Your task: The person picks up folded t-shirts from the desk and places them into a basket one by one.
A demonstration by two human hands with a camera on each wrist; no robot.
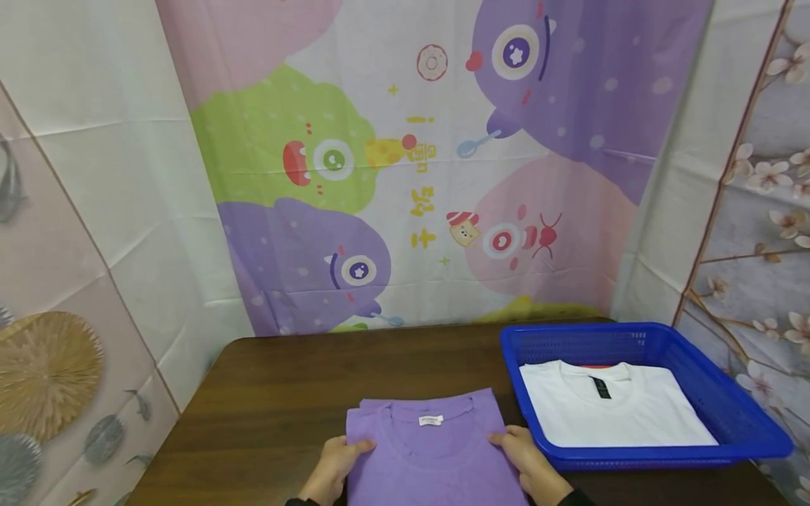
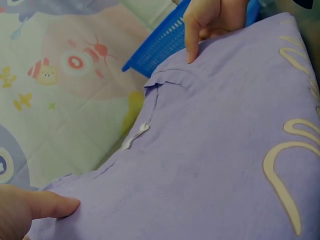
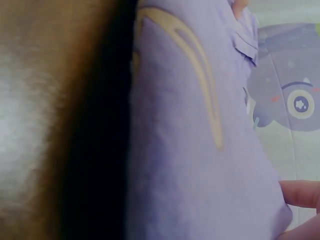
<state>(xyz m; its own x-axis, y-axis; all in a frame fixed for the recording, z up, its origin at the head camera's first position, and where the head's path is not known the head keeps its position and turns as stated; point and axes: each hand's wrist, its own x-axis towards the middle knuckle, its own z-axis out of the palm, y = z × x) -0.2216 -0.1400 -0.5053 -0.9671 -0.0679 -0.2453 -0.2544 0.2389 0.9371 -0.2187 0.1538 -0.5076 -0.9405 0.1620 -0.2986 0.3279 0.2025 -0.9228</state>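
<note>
A folded purple T-shirt (image 1: 436,460) with a white neck label (image 1: 431,420) is at the front middle, its neckline facing away from me. My left hand (image 1: 336,464) pinches its left side, thumb on top and the other fingers underneath. On the opposite side my right hand (image 1: 528,460) pinches the shirt the same way, near the basket. In the left wrist view, pale looping print (image 2: 280,175) shows on the shirt (image 2: 165,150), and both thumbs press on the fabric. The right wrist view shows the shirt (image 3: 195,150) gripped at its edge.
A blue plastic basket (image 1: 671,457) stands at the right of the brown table (image 1: 285,379). Inside it lies a folded white T-shirt (image 1: 614,414) with a black label, and a bit of red shows behind its collar. A cartoon-print curtain (image 1: 405,281) hangs behind the table.
</note>
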